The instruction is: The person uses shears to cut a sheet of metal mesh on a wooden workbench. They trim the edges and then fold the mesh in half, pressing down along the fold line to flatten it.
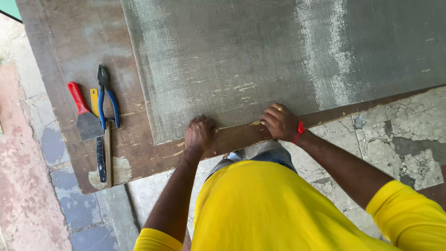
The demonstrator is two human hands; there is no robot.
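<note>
Mesh sheet (260,60): left hand (200,135) and right hand (280,122) curl fingers pinching its near edge on the desk (79,42); keep tension even.

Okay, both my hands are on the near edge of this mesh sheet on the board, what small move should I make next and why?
Probably slide the left hand toward the mesh's near left corner. Both it and the right hand press the near edge close together near the middle, leaving that corner unheld. The pliers and scraper lie to the left on the board.
</note>
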